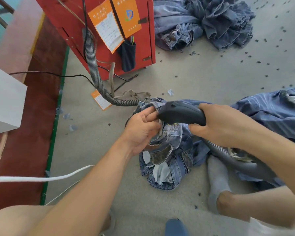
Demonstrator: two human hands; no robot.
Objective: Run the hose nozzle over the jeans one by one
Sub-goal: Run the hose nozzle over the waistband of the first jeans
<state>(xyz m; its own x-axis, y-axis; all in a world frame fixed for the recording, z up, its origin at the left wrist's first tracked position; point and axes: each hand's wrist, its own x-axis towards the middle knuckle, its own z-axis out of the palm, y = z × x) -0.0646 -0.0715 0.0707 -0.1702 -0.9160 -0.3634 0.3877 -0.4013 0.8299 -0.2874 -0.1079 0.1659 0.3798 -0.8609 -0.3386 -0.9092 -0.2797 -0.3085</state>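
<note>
A pair of blue jeans (pixel 170 160) hangs bunched in front of me, turned partly inside out with white pocket lining showing. My left hand (pixel 143 128) grips the fabric near its top edge. My right hand (pixel 223 123) holds the dark grey hose nozzle (pixel 179 112) by its handle, and the nozzle tip presses against the denim right beside my left fingers. The ribbed grey hose (pixel 95 72) runs from the nozzle up to the red machine (pixel 99 31).
A heap of jeans (pixel 204 23) lies at the back right and another pair (pixel 276 113) is spread at the right. Dark lint bits dot the concrete floor. My socked foot (pixel 217 181) is below the jeans. A white cord (pixel 41 178) and a white box (pixel 3 99) sit at the left.
</note>
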